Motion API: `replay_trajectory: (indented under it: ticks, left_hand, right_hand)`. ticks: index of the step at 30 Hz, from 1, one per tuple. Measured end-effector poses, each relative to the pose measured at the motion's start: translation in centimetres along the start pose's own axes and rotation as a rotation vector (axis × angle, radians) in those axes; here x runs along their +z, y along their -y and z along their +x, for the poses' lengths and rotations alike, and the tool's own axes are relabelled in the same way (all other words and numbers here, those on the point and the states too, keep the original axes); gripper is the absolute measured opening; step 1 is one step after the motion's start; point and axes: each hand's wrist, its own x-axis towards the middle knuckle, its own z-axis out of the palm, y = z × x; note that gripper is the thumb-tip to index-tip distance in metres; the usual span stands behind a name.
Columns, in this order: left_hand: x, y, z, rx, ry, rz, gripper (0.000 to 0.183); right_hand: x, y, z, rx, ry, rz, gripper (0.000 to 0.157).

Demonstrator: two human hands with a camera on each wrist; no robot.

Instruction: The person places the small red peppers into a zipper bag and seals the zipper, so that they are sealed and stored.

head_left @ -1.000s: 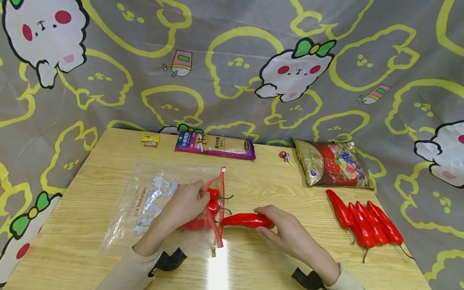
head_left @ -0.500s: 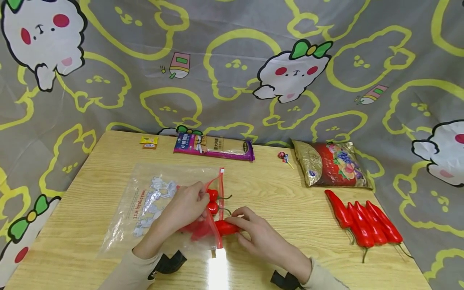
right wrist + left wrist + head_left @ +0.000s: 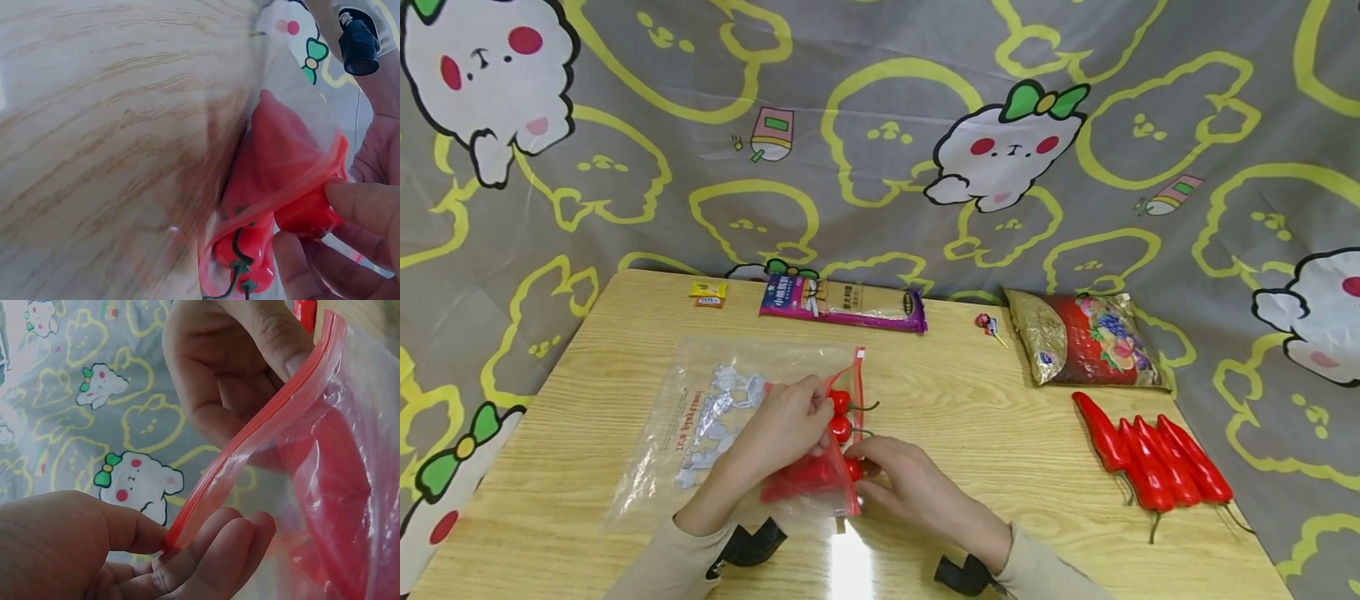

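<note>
A clear zip bag (image 3: 651, 454) with a red zip edge lies flat on the wooden table, its mouth facing right. My left hand (image 3: 790, 417) pinches the upper red edge between thumb and fingers, lifting it, as the left wrist view shows. Two red chili peppers (image 3: 840, 417) rest inside with their green stems poking out. At the mouth's near side, my right hand (image 3: 917, 479) holds another red chili pepper (image 3: 306, 212) by its thick end. That pepper's long body shows through the plastic, inside the bag.
Several red peppers (image 3: 1150, 467) lie side by side at the table's right. Along the back are small wrapped sweets (image 3: 708, 293), a purple noodle packet (image 3: 865, 307), a lollipop (image 3: 992, 329) and a gold and red bag (image 3: 1090, 342). A patterned curtain (image 3: 880, 125) hangs behind.
My right hand has moved left, sliding the pepper from outside the mouth into the bag until only its thick end shows. My left hand has kept its pinch on the edge.
</note>
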Motion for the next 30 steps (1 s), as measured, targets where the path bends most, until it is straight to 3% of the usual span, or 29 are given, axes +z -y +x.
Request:
replay_trajectory:
  ticks: [7,14,19,24,30]
  left_hand:
    - [-0.1,0.0,-0.1,0.008,-0.001,-0.008,0.008]
    - [-0.2,-0.1,-0.2,0.024,-0.008,-0.002,0.008]
    - [-0.2,-0.1,-0.2,0.009,-0.012,0.006,0.009]
    - [-0.2,0.0,-0.2,0.002,-0.024,0.032,0.008]
    - [-0.2,-0.1,-0.2,0.011,-0.028,0.053,0.009]
  right_hand:
    - [0.6,-0.3,0.7,0.003,0.038,0.092,0.025]
    - [0.9,-0.7,0.6,-0.07,0.032,-0.033,0.016]
    - [0.5,-0.6,0.2,-0.048,0.021,-0.058,0.025]
    - [-1.4,-1.8,-1.5,-0.017,-0.108,-0.13,0.028]
    - [-5.7,-6.0,-5.9,0.116,-0.313,-0.4,0.028]
